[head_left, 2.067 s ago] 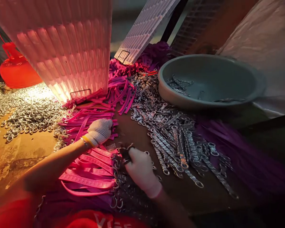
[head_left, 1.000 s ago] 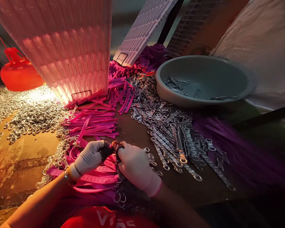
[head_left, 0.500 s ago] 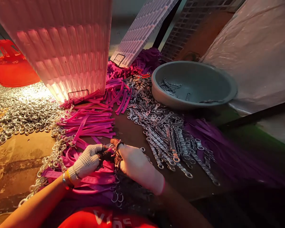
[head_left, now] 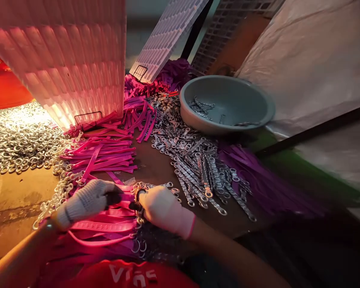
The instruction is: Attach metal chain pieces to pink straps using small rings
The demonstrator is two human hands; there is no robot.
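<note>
My left hand [head_left: 91, 201], in a white dotted knit glove with dark fingertips, is over a row of pink straps [head_left: 105, 226]. Its fingers are curled; anything between them is hidden. To its right, my right hand [head_left: 162, 206] wears a pale glove with brown, worn fingertips. Thumb and fingers are closed beside metal rings [head_left: 140, 221] at the straps' right ends, and what they pinch cannot be made out. A gap separates the two hands. More pink straps [head_left: 114, 154] lie stacked just beyond them.
Braided silvery straps with end rings [head_left: 202, 176] are heaped to the right. Behind them stands a grey basin [head_left: 228, 127] holding a few. Loose metal rings [head_left: 21, 146] cover the left side. Ribbed translucent panels [head_left: 87, 72] lean at the back, near a red lamp [head_left: 6, 90].
My hands, together half a second ago, have drawn apart. The left has shifted left and the right lies slightly lower in view. The whole scene has slid left in view.
</note>
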